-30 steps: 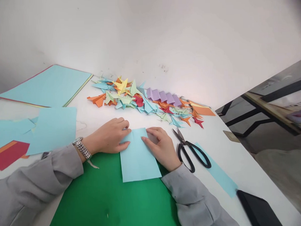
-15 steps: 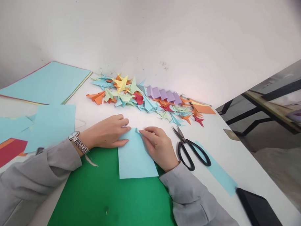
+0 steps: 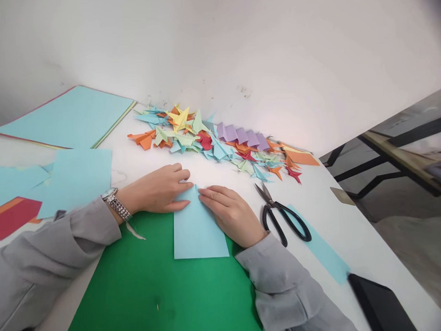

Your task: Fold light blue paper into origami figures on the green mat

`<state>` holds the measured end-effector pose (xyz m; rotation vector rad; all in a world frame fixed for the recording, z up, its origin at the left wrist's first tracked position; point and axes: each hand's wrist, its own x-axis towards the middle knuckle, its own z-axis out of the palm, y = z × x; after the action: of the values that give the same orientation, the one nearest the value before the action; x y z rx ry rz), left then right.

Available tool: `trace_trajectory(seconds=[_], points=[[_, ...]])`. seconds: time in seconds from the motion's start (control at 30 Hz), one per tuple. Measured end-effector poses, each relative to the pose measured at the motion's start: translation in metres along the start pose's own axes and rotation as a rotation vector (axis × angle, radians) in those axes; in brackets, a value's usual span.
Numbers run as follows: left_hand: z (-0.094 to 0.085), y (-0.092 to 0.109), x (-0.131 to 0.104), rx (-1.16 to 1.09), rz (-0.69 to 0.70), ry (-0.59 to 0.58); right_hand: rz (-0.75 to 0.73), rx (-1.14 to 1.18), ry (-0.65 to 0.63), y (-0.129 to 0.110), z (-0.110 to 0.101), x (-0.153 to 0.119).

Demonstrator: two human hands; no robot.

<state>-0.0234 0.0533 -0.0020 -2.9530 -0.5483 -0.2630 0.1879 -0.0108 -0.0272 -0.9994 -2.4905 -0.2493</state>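
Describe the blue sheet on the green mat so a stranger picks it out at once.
On the white table lies a green mat. Across its far edge sits a small light-blue sheet, with the left hand and right hand on its far part. Unlike the blue strip under the scissors, it is broad, and it alone has hands on it.

A hand could pass along the strip of white worktop [image 3: 221, 172] between the folded paper pieces [image 3: 222, 150] and the left hand [image 3: 158, 189] and right hand [image 3: 235, 215], or over the green mat [image 3: 156, 293] between the sleeves. The scissors [image 3: 274, 204] (blades parted) obstruct the right; the wall [image 3: 216, 50] bounds the far side.
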Motion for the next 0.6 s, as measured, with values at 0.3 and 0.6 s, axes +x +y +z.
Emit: trace_trajectory(seconds=[0.3, 0.6], points=[[0.0009, 0.0, -0.0003, -0.007, -0.01, -0.01, -0.036, -0.011, 0.003, 0.0015, 0.0005, -0.0009], [0.0041, -0.0006, -0.0009, 0.053, 0.034, 0.02, -0.034, 0.01, 0.011, 0.0018, 0.001, -0.0013]])
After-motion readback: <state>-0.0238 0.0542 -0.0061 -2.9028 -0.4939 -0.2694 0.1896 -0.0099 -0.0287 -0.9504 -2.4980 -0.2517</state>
